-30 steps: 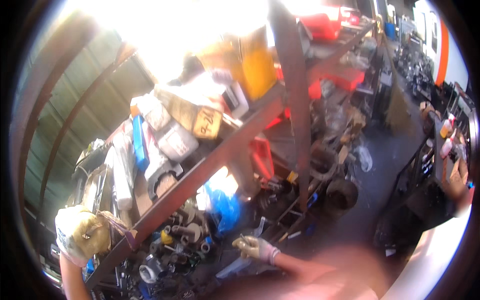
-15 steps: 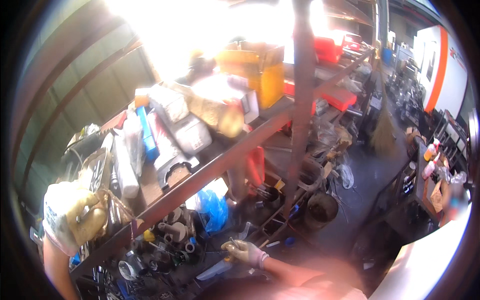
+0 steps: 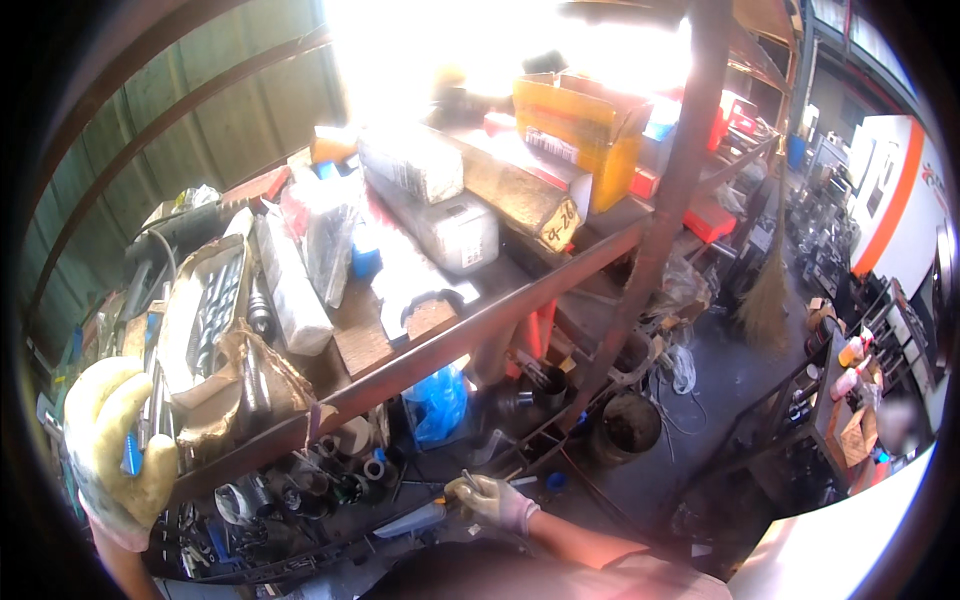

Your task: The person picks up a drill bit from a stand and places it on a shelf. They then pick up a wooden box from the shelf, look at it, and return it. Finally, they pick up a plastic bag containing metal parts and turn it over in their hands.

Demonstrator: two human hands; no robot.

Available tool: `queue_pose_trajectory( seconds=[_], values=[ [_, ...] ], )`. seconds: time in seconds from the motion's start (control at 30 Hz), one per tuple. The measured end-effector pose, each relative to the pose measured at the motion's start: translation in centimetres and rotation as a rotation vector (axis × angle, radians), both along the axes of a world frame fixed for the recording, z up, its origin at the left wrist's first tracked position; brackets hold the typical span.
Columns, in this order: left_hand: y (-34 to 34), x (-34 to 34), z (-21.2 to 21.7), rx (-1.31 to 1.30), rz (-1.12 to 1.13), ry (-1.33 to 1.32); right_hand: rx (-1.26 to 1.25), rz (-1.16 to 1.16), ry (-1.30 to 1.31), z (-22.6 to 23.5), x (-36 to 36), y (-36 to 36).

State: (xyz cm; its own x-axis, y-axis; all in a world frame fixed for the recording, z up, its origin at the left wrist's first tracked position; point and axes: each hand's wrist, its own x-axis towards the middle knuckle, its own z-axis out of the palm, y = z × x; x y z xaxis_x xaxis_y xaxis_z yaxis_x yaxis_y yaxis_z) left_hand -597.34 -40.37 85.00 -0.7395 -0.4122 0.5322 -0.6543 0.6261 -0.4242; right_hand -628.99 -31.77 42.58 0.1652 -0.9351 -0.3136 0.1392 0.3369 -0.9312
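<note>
Pinching a slim grey piece (image 3: 470, 480) between thumb and fingers, the gloved right hand (image 3: 498, 503) is low and near the centre, on the near side of a crowded rack. The piece is too small to identify; it sits at the fingertips, apart from the rack's rust-brown front beam (image 3: 450, 350). Just to its left is a pale flat strip (image 3: 412, 520), and dark open space separates the hand from the beam. The gloved left hand (image 3: 112, 455) is at far left, its thumb spread away from its fingers; whether it touches the goods behind it, I cannot tell. Beside it, a torn cardboard box (image 3: 222, 400) holds spiral-fluted drill bits (image 3: 217, 303), its ragged end reaching the beam. Room here is tight: plastic-wrapped packages (image 3: 297, 285), a long tan carton (image 3: 510, 190) and an open yellow carton (image 3: 612, 165) crowd the shelf toward a slanting upright post (image 3: 672, 200). Below the beam, a blue plastic bag (image 3: 437, 402) bulges among metal parts. Beyond the post, a dark bucket (image 3: 625, 432) stands at the edge of a strip of open floor (image 3: 725, 385), which runs between rack and cluttered workbench (image 3: 832, 405) toward a straw broom (image 3: 765, 308)
</note>
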Motion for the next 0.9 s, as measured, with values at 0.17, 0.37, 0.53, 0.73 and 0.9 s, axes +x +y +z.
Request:
queue_pose_trajectory(
  seconds=[0.17,0.37,0.53,0.73,0.9],
  values=[
    [-0.1,0.4,-0.8,0.067,0.033,0.072,-0.005,-0.051,-0.004,0.9,0.0,-0.7],
    [2.1,2.8,-1.8,-0.016,0.063,0.036,-0.206,-0.164,0.083,10.4,-3.3,-1.3],
    [-0.4,2.3,-3.5,-0.03,0.03,0.063,-0.631,-0.529,0.072,13.4,-8.7,0.1],
    [1.5,5.1,-3.7,-0.088,-0.004,0.203,-0.619,-0.65,0.148,16.8,-8.9,0.5],
    [1.3,6.8,-4.9,-0.075,0.023,0.29,-0.834,-0.629,0.228,20.9,-9.6,-0.4]
  ],
)
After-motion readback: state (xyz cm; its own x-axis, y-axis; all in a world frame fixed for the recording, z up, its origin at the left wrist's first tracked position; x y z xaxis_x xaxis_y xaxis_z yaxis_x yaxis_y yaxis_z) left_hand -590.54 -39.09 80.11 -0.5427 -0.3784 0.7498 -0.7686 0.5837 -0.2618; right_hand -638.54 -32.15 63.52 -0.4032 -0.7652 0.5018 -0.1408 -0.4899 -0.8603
